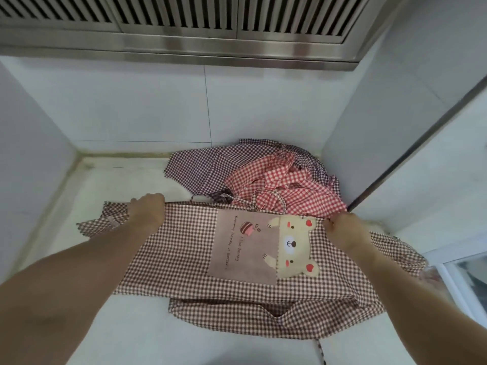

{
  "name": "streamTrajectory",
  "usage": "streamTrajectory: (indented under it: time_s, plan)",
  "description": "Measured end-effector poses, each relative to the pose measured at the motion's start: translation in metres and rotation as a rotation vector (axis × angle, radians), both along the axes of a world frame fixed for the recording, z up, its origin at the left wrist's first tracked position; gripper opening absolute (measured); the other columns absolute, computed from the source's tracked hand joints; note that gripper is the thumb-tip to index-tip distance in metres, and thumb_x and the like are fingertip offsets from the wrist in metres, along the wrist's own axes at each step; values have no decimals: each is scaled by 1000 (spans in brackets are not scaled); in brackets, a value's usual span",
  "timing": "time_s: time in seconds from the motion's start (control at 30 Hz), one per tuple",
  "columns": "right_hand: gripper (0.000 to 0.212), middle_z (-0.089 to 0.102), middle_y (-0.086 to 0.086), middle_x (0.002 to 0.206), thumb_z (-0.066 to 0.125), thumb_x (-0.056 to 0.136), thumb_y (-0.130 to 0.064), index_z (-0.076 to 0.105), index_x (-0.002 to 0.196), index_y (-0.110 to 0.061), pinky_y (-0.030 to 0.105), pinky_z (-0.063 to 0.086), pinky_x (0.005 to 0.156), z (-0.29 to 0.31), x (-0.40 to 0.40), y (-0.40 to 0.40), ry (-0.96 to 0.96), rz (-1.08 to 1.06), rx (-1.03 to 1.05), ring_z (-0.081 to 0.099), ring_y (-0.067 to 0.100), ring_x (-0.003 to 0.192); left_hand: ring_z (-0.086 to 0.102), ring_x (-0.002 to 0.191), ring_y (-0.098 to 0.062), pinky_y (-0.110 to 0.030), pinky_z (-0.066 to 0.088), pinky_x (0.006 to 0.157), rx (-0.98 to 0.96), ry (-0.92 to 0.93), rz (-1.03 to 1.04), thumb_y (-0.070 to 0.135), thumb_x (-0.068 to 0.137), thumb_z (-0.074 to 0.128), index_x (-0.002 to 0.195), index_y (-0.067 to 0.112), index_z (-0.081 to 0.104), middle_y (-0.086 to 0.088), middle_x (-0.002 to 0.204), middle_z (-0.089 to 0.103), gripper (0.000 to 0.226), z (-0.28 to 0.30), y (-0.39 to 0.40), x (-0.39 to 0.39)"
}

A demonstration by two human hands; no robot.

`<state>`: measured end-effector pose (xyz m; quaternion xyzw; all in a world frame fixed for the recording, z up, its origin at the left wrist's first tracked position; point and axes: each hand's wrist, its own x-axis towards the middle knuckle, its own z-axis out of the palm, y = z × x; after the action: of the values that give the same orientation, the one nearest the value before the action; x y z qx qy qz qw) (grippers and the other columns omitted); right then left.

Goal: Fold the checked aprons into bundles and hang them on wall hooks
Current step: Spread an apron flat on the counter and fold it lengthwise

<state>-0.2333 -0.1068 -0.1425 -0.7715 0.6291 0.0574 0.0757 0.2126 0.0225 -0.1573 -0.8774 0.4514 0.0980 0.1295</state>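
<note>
Three checked aprons lie on the white tabletop (110,325). The brown checked apron (184,259), with its bear pocket (263,246), spreads across the middle of the frame. The left hand (147,210) grips its far edge at centre left, fingers curled over the cloth; the right hand (345,229) pinches the same edge at centre right. Behind, right of centre, a red checked apron (290,185) lies crumpled on a purple checked apron (197,167) in the corner.

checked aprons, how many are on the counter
3. A brown checked apron lies spread in front, held by both hands; a red checked apron is crumpled in the back right corner, on a purple checked apron. More could be hidden beneath.
</note>
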Motion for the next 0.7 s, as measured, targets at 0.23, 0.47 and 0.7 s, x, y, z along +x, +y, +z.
streamTrajectory:
  time_s: [0.23,0.47,0.7]
  plan:
    - [18,64,9,87,55,93,-29,59,86,-12,40,55,77,-16,1,-5,-171,-4,22,58,27,81,36,139,-23,-48,19,120,-85,412,-287,26,86,63,150,25,30,-2,151,40,71,-28,-20,-36]
    - [35,59,-4,100,60,92,-50,58,114,-23,51,41,106,-5,2,1,-236,-43,257,61,25,106,52,124,-17,-37,37,112,-134,646,-382,41,94,62,134,24,57,5,137,54,44,-38,-37,-52]
    - [42,68,-2,118,67,89,-47,68,119,-17,33,48,94,-3,3,14,-289,75,356,63,21,107,58,87,-17,-31,44,77,-28,595,-342,33,103,49,96,21,62,-3,98,66,19,-31,-23,-48]
